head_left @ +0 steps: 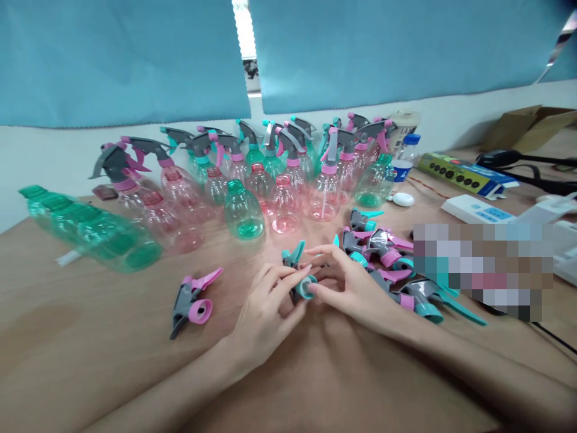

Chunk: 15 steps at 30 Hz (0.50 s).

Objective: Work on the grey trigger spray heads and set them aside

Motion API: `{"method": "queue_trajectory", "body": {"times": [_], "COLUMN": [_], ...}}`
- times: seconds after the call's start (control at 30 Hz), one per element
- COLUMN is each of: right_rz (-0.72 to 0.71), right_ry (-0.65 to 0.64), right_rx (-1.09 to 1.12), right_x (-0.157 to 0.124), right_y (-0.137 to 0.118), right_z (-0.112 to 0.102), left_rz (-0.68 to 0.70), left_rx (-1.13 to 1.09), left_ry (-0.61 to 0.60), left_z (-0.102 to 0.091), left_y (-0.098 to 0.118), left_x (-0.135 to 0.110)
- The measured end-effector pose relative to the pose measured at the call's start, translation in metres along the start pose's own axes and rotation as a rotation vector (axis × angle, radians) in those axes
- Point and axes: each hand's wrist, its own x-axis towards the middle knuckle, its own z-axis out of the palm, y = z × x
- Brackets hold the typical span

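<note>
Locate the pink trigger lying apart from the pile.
In the head view, that trigger lies on the table, left of the left hand, nearer the camera than the green bottles.

Spray head (303,285), dk grey w/ teal trigger (296,251) & collar (306,282), held btwn L hand (265,304) & R hand (349,285), partly hidden; collar's open end showing, trigger sticking up behind it

A blue-capped bottle (404,161) stands near a yellow-green box (464,175).

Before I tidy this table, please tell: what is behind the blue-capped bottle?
Behind the blue-capped bottle stands a white container with dark lettering; its lower part is hidden.
</note>
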Motion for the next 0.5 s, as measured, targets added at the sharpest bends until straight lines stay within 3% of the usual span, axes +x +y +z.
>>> {"method": "queue_trajectory", "body": {"times": [0.1,0.3,0.5], "right_rz": [0.002,-0.318,-0.324], "right_ry": [0.052,0.159,0.153], "right_rx": [-0.025,-0.516,-0.665], "right_x": [-0.001,-0.009,-0.021], "right_y": [-0.001,0.002,0.005], "right_z": [0.000,0.002,0.013], "left_rz": [-0.069,-0.188,-0.206], "left_rx": [0.021,0.077,0.164], "left_ry": [0.035,0.030,-0.011], "left_z": [-0.001,-0.003,-0.002], "left_y": [0.000,0.001,0.001], "left_x": [0.001,0.001,-0.002]}}
